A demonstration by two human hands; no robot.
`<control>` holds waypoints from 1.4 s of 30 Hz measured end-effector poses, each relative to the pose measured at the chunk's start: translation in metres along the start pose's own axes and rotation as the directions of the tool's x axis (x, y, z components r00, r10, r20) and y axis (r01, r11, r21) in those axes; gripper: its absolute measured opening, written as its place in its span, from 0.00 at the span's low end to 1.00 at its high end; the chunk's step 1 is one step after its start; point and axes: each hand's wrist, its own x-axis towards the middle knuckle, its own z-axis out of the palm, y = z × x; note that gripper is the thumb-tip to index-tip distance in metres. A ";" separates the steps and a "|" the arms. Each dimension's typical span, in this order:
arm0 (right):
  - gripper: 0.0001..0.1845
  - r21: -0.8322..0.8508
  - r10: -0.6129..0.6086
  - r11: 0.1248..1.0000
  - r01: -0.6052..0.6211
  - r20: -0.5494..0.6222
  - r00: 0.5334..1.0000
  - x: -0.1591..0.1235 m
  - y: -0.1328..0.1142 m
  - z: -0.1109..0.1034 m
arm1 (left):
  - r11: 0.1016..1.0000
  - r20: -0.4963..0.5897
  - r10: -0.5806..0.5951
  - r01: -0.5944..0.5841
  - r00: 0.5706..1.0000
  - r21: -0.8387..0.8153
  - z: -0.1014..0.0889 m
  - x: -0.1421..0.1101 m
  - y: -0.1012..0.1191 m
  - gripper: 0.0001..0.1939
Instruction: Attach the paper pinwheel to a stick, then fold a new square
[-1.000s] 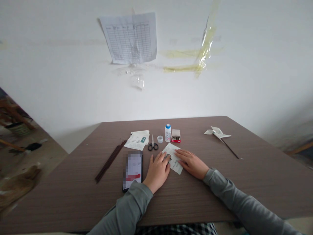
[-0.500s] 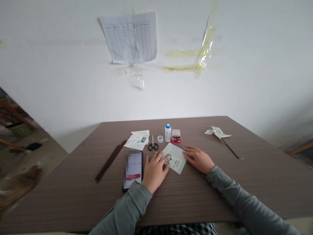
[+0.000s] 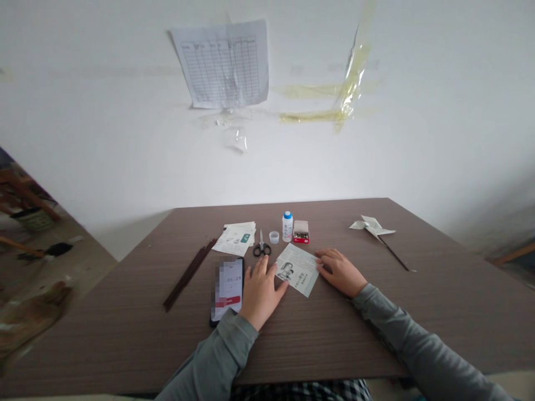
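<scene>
We count two hands, the left hand (image 3: 261, 295) and the right hand (image 3: 339, 273), and one each: printed sheet (image 3: 296, 270), scissors (image 3: 261, 245), white bottle (image 3: 287, 226), red box (image 3: 301, 232), phone (image 3: 228, 287), paper pinwheel (image 3: 370, 225).

Bench (image 3: 125, 345): matt, finely grained wood-look surface. Printed paper sheet (image 3: 297, 270): thin, matt. Scissors (image 3: 261, 245): bright metal blades, smooth black plastic handles. Bottle (image 3: 287, 228): smooth white plastic. Phone (image 3: 227, 289): glossy glass face. Sticks (image 3: 189, 277): dark, smooth, apparently wood. Sleeve (image 3: 412, 340): soft grey cloth. Adhesive tape (image 3: 353, 72): glossy, translucent yellowish plastic.
</scene>
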 end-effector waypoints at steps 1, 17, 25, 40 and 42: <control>0.10 0.003 -0.002 1.000 0.002 -0.005 1.000 0.000 0.000 0.000 | 1.000 -0.010 0.005 -0.005 1.000 -0.003 0.002 0.000 -0.001 0.23; 0.19 0.065 -0.067 0.996 0.059 0.124 0.990 -0.001 -0.008 -0.010 | 0.986 0.086 0.110 -0.098 0.990 -0.134 -0.012 0.004 0.001 0.22; 0.27 0.096 -0.023 0.995 0.003 0.214 0.977 0.001 -0.012 -0.016 | 0.980 0.074 0.080 -0.065 0.994 -0.187 -0.013 0.005 0.000 0.19; 0.33 0.071 -0.047 0.997 0.035 0.180 0.983 0.001 -0.010 -0.015 | 0.981 0.033 0.090 -0.083 0.995 -0.176 -0.007 0.007 -0.002 0.15; 0.31 0.075 -0.064 0.996 0.051 0.187 0.980 0.000 -0.012 -0.016 | 0.975 -0.006 0.111 -0.111 0.994 -0.192 -0.004 0.007 -0.005 0.13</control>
